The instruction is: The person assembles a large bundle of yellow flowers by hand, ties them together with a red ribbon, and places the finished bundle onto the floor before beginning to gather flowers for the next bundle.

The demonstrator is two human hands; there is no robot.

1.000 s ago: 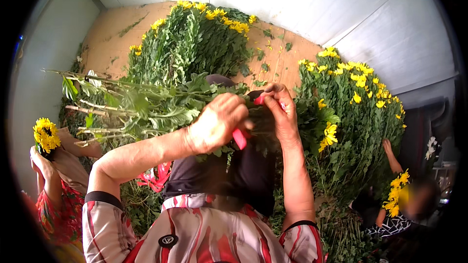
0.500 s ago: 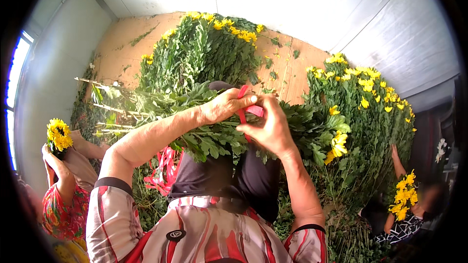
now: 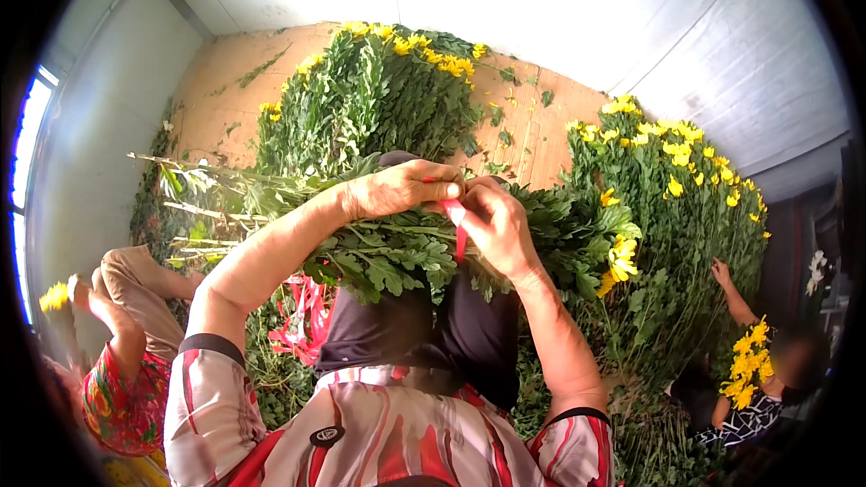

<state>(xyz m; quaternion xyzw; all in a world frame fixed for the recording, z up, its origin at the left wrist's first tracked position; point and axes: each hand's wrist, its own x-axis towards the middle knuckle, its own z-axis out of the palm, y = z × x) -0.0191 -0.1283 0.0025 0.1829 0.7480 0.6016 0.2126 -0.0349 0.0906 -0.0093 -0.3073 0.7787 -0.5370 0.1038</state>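
Centrally, one loose bundle of yellow chrysanthemums [image 3: 388,257], laid crosswise over the knees of the dark trousers [image 3: 370,329]; cut stem ends to the left, leaves in the middle, yellow blooms [image 3: 622,259] to the right.

One red ribbon [image 3: 461,244], flat, hanging down over the near side of the bundle, its upper part between the hands.

One left hand [image 3: 406,189], above the bundle; thumb and bent fingers together, clamped on the ribbon, a sliver of red showing between them.

One right hand [image 3: 498,227], just beside the left; thumb and forefinger pinched on the ribbon, remaining fingers curled.

One tangle of red ribbon strips [image 3: 304,323], left of the trousers.

Two large stacks of yellow chrysanthemums: a far stack [image 3: 370,104] on the tan floor [image 3: 225,95], and a right-hand stack [image 3: 667,207].

Two co-workers: at left, a person in a red floral top [image 3: 131,401], one hand at a yellow flower cluster [image 3: 54,298]; at right, a person in black-and-white patterned clothing [image 3: 750,417], behind yellow blossoms [image 3: 747,365], one raised hand near the right-hand stack.
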